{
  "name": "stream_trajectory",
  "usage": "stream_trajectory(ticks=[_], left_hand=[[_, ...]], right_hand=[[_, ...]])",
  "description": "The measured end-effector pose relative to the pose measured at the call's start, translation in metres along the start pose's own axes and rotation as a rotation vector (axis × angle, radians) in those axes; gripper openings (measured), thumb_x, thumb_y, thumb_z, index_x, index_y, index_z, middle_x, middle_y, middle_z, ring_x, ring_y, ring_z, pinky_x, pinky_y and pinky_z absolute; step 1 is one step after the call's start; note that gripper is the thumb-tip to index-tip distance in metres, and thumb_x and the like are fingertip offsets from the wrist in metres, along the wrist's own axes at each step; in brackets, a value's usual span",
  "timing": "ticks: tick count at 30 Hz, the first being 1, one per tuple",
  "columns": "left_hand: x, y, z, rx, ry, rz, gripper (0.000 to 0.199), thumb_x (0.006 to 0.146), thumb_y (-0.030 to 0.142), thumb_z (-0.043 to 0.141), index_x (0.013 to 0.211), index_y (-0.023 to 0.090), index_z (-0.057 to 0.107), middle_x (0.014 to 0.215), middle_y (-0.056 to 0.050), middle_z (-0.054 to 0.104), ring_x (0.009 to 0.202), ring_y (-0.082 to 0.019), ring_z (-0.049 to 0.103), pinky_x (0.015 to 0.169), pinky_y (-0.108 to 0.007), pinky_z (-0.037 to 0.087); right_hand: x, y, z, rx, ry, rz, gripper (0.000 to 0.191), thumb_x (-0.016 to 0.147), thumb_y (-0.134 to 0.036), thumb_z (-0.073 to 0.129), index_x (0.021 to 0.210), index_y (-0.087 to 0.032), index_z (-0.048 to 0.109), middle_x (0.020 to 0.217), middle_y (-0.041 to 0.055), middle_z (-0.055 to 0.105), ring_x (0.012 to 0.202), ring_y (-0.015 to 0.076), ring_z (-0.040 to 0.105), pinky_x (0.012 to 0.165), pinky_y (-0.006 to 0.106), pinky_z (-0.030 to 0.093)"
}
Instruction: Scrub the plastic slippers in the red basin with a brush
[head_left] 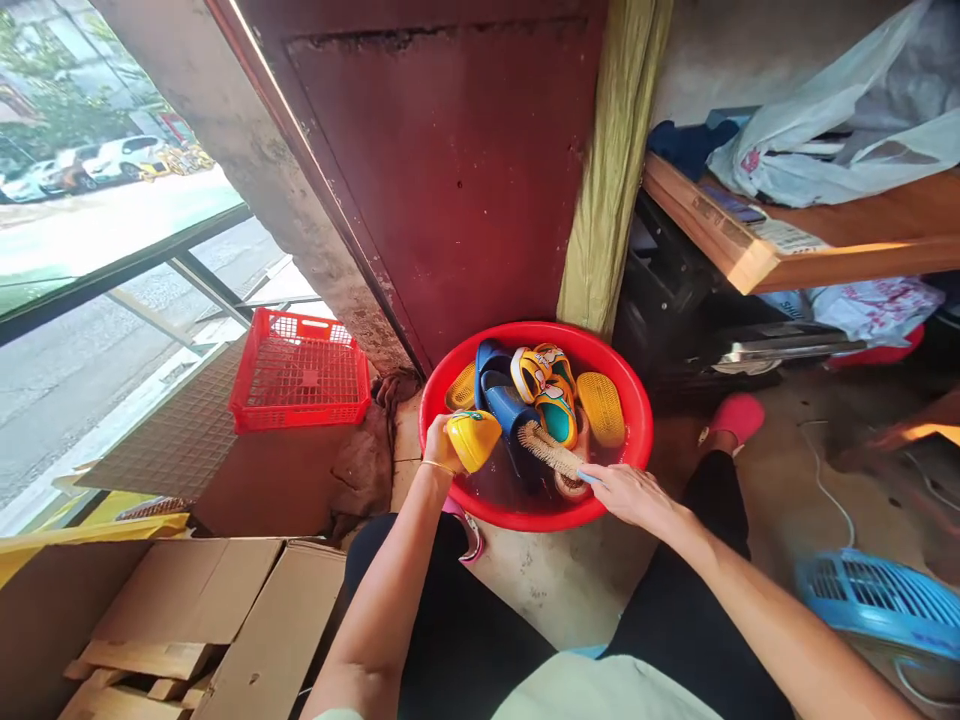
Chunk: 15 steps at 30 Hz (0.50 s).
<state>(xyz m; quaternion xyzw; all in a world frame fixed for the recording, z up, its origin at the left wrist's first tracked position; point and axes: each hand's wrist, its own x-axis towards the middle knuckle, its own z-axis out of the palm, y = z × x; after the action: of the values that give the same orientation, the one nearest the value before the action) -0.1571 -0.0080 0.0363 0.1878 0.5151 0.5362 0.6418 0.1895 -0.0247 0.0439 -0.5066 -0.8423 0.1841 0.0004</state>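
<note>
My left hand (441,447) is closed around a yellow shoe (475,441), held over the left side of a red basin (640,392). In my right hand (626,492) is the blue handle of a scrub brush (551,450) with pale bristles, its head above the basin. Inside the basin lie dark blue slippers (507,405), yellow sandals with cartoon patterns (556,408) and a yellow sole turned up (601,408). Dark liquid shows at the bottom. A pinkish shoe at the basin's near side is partly hidden by the brush.
The basin stands against a dark red door (450,200). At left are a red plastic crate (300,415) and an opened cardboard box (172,590). A blue fan (885,600) lies at right, below a wooden shelf (847,255) carrying plastic bags. Pink shoes are on my feet.
</note>
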Motion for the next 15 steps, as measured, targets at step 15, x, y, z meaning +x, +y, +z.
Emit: stream_trajectory(ticks=[15], left_hand=[[0.007, -0.036, 0.001, 0.313, 0.192, -0.045, 0.092, 0.085, 0.088, 0.020, 0.135, 0.021, 0.060, 0.114, -0.015, 0.071, 0.083, -0.024, 0.072, 0.056, -0.028, 0.056]], right_hand=[[0.018, -0.071, 0.022, 0.797, 0.249, -0.203, 0.047, 0.095, -0.035, 0.046, 0.134, -0.018, 0.067, 0.112, 0.0095, 0.077, 0.094, 0.0204, 0.073, 0.088, 0.033, 0.058]])
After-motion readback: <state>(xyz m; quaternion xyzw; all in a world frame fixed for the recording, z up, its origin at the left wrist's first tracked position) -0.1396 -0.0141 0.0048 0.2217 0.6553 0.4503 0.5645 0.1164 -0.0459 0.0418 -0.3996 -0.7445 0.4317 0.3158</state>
